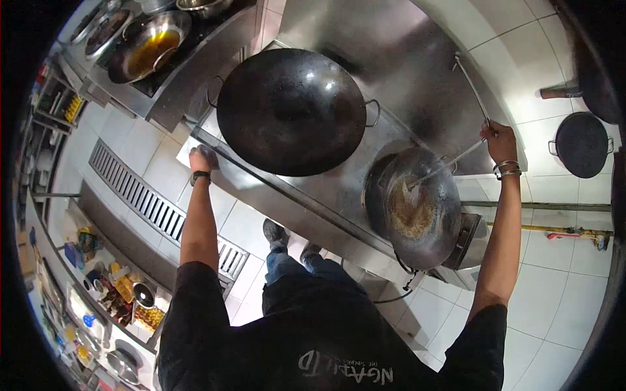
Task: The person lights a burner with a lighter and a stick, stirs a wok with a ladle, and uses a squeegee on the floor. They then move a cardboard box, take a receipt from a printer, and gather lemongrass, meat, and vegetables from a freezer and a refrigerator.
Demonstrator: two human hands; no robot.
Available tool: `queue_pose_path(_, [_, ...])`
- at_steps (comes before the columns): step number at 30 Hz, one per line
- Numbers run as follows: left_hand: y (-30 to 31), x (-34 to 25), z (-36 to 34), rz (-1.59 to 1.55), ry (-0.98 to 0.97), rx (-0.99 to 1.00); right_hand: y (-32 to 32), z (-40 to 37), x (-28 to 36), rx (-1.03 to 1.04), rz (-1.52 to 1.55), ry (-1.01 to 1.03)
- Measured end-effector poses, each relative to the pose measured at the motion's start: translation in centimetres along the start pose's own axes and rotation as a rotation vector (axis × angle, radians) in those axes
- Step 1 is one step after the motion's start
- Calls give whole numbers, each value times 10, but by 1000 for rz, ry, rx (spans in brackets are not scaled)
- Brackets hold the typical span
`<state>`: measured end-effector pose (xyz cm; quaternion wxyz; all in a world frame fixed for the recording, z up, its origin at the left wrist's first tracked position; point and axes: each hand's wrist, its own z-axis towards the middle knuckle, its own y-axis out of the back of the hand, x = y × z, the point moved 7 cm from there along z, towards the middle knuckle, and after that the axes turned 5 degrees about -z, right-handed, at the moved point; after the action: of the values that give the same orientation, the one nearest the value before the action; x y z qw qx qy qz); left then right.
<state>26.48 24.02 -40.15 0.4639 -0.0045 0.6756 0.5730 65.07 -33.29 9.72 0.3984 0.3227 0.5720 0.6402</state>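
Note:
My right hand [500, 142] is closed around the end of a thin metal tap spout [471, 85] that reaches out from the steel backsplash. A pale stream, apparently water, runs from beside that hand into a tilted wok [424, 228]. Brownish, cloudy liquid [409, 212] with a white splash lies in this wok. My left hand [202, 158] is closed at the left front edge of the steel stove [287, 195]; anything in its fingers is hidden. Between my hands, a large black wok [290, 111] with two loop handles sits on the stove.
At the upper left, a pan of yellowish oil [153, 55] sits on another stove. A black pan [581, 144] hangs on the tiled wall at right. A yellow gas pipe [554, 229] runs below it. A floor drain grate [137, 189] and shelves of ingredients [124, 287] are at left.

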Motion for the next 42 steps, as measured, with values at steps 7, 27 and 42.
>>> queue_pose_path(7, [53,-84,-86,-182,126,-315,-2,1,2,-73,15,27])
queue_pose_path(27, [-134,-550,-512,-223,-1215,842,-15,10,-3,-81,221,220])
queue_pose_path(42, [-184,-538,-491,-200,-923,892,-36,65,-68,26,99,325])
